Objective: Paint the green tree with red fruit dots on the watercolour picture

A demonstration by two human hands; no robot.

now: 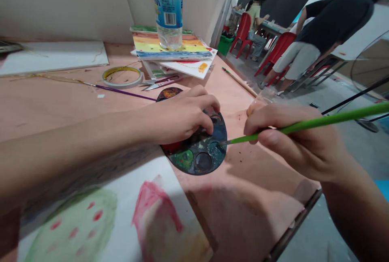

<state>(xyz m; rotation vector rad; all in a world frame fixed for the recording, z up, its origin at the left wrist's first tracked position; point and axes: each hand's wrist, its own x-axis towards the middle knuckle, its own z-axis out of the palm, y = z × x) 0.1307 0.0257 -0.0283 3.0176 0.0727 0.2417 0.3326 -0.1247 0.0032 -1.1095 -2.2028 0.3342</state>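
A dark oval paint palette (218, 133) lies on the table, its wells stained with green, red, orange and dark paint. My left hand (185, 112) reaches across its top with bent fingers gripping it, hiding much of the middle. Between the thumb and fingers of my right hand (291, 140) is a green paintbrush (306, 124). Its tip touches a dark, wet well at the palette's right side. Below my left forearm, a white sheet with a painting (170, 197) shows a pale green shape with red dots and a pink-red shape.
Behind the palette are scissors (165, 81), a tape roll (122, 76) and a purple-handled brush (124, 92). A water bottle (169, 10) stands on stacked paintings (142, 43). Another brush (238, 81) lies near the table's right edge. Other people and red chairs (243, 31) are beyond.
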